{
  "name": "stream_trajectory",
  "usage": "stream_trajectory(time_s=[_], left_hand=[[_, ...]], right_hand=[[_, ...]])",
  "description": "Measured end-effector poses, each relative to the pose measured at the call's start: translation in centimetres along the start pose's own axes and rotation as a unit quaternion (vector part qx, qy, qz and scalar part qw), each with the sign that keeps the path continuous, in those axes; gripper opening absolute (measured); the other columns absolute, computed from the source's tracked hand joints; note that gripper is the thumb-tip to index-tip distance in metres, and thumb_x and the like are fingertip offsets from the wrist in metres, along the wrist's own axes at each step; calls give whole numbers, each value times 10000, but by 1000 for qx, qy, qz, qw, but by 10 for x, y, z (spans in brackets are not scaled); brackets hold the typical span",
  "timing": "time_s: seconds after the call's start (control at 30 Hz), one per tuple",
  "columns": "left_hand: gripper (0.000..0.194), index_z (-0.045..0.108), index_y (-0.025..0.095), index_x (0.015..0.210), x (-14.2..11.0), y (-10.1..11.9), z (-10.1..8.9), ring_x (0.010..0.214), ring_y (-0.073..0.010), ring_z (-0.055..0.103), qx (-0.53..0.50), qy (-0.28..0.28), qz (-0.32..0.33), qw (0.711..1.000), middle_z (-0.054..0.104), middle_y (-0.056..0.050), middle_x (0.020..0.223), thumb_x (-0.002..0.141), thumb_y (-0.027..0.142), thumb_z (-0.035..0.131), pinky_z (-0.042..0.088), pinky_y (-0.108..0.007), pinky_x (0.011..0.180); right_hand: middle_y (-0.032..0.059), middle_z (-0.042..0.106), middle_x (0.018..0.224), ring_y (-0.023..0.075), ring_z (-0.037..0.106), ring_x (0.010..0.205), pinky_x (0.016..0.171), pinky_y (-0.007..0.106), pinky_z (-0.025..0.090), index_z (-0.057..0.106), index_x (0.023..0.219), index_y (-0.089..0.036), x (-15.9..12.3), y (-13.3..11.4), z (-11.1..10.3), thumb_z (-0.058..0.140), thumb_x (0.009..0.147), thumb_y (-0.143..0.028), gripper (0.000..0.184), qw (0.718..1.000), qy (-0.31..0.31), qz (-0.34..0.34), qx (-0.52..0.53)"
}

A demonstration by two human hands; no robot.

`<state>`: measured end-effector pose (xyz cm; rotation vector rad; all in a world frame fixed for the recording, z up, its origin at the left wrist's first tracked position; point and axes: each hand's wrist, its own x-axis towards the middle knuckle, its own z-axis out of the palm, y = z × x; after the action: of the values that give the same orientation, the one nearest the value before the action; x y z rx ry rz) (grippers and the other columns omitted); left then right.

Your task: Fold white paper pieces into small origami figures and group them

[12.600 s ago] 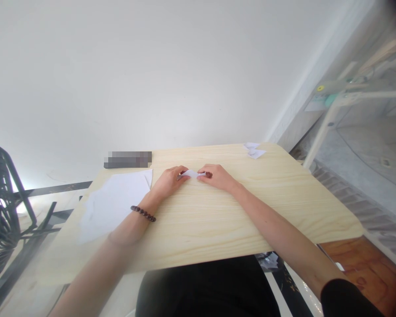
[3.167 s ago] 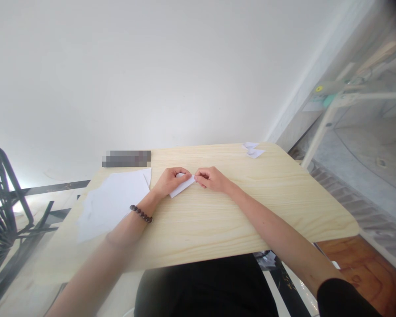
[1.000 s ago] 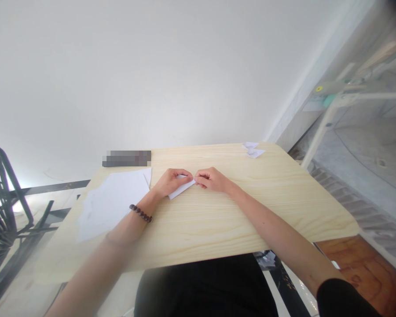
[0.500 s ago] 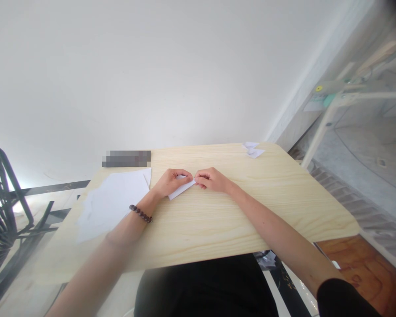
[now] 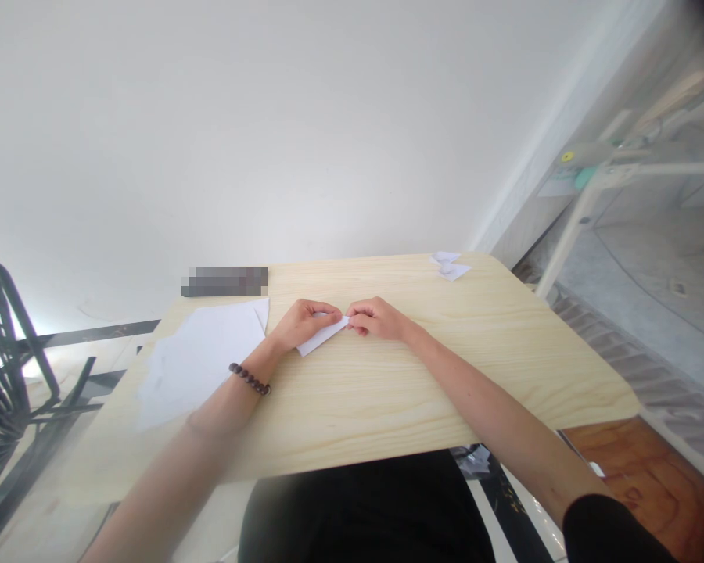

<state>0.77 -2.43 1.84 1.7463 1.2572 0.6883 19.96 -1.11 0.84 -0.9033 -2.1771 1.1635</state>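
A small piece of folded white paper (image 5: 320, 339) lies slanted over the middle of the table, between my two hands. My left hand (image 5: 303, 322) is closed on its upper edge, with the thumb laid along the paper and part of the sheet covered by the fingers. At the paper's narrow right tip, my right hand (image 5: 376, 319) pinches with thumb and forefinger. The fingertips of both hands nearly meet there. How the paper is folded under the left fingers is hidden.
Loose white sheets (image 5: 211, 352) spread over the left side of the wooden table (image 5: 434, 391). Folded paper pieces (image 5: 453, 271) rest near the far right corner. A dark, pixelated object (image 5: 226, 282) sits at the back left, before the white wall. A black chair (image 5: 12, 336) stands left.
Earlier both hands held the paper level by its two ends; since then it has come to lie slanted, with the right hand at its tip. Over the last second, the hands have barely moved.
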Motion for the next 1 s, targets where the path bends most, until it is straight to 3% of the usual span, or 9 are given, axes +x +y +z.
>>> stream_trajectory(time_s=[0.13,0.43,0.6,0.73,0.87,1.0], left_hand=[[356,672,139,771,1,0,0,476,-93,449,5,2,3,1000,602,-10,611,659,456,554,286,-189,401],[317,662,134,793,2,-3,2,474,-91,446,-28,8,32,999,605,-13,622,707,400,512,298,-195,407],[363,596,146,944,4,-6,1,440,-84,437,-81,10,21,996,580,-1,582,700,410,545,267,-183,383],[465,503,150,1070,7,-10,2,548,-113,525,-147,9,32,989,634,-47,764,673,377,593,347,-191,448],[505,471,145,1101,9,-14,3,679,-145,571,-179,27,33,983,632,-83,887,662,350,615,410,-225,556],[516,483,145,1117,8,-15,3,701,-153,573,-156,25,47,986,641,-75,854,672,375,603,413,-239,593]], right_hand=[[-34,483,505,57,408,457,470,183,324,558,659,-135,1,2,2,451,751,-291,211,999,21,-9,-23],[-37,475,489,60,426,456,479,181,344,524,606,-138,2,5,-2,445,737,-262,197,999,39,1,20],[-37,462,468,60,419,438,461,179,334,511,578,-139,2,7,-2,445,733,-267,211,993,116,5,19],[-34,467,474,59,412,444,458,178,316,513,561,-141,3,11,-4,440,732,-245,212,981,192,-7,-32],[-19,519,541,69,444,488,489,182,334,548,642,-142,3,14,-4,434,753,-273,207,980,190,-2,-54],[-12,555,606,72,449,513,506,186,333,567,731,-144,4,14,-1,445,765,-343,236,982,164,-13,-87]])
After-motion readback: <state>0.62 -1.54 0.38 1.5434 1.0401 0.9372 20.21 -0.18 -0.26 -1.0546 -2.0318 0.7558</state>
